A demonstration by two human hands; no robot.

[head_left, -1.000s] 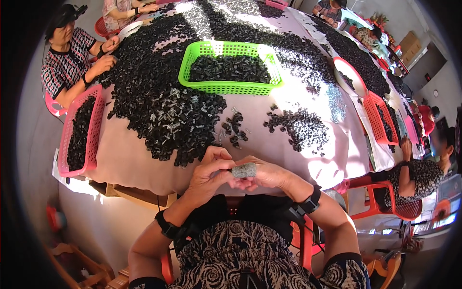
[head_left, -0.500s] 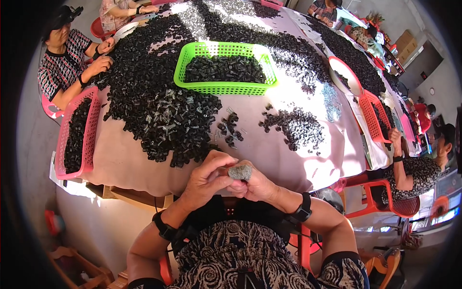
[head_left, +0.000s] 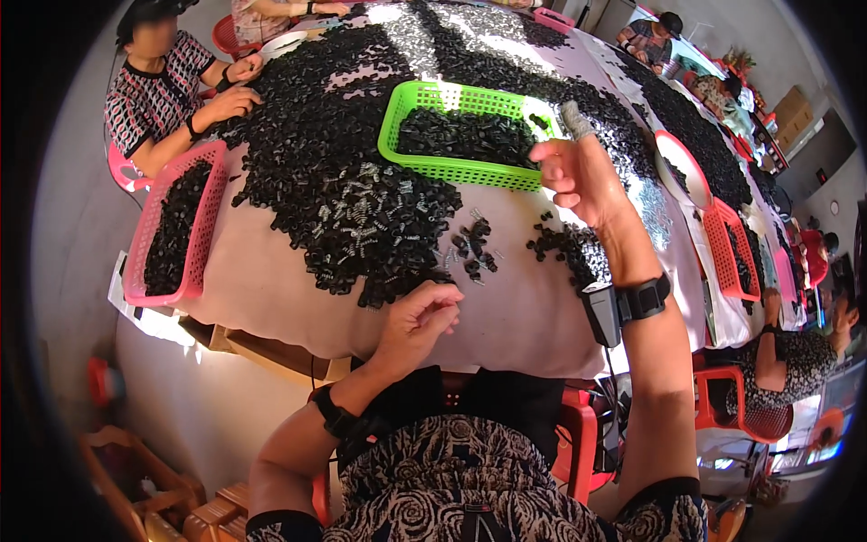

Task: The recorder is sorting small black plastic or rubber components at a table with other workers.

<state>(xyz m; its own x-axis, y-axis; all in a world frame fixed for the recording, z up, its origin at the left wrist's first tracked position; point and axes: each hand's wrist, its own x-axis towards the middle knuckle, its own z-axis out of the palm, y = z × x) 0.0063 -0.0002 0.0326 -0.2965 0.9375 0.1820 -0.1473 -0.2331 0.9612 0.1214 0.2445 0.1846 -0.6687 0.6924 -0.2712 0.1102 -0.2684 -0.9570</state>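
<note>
My right hand point(head_left: 582, 176) reaches over the right end of a green plastic basket point(head_left: 461, 172), fingers apart and partly curled. A grey wrap point(head_left: 575, 119) covers one of its digits. Just beyond its fingers, a small black piece point(head_left: 540, 120) shows against the basket's inner wall. Many small black plastic parts point(head_left: 461, 135) fill the basket. My left hand point(head_left: 418, 325) hovers at the table's near edge, thumb and fingers pressed together; anything between them is hidden. Ahead of it lie a heap of black parts point(head_left: 298, 172) with silver springs point(head_left: 352, 212) on top and a small cluster of black parts point(head_left: 471, 246).
A pink basket point(head_left: 212, 212) of black parts stands at the table's left edge. To the right are a white bowl with a red rim point(head_left: 684, 167) and a red basket point(head_left: 722, 244). Another black pile point(head_left: 569, 248) lies beside my right forearm. Several people sit around the tables.
My hands were together at the table edge. The right hand has moved forward and right to the green basket, its fingers now apart. The left stays near the edge. The view has shifted.
</note>
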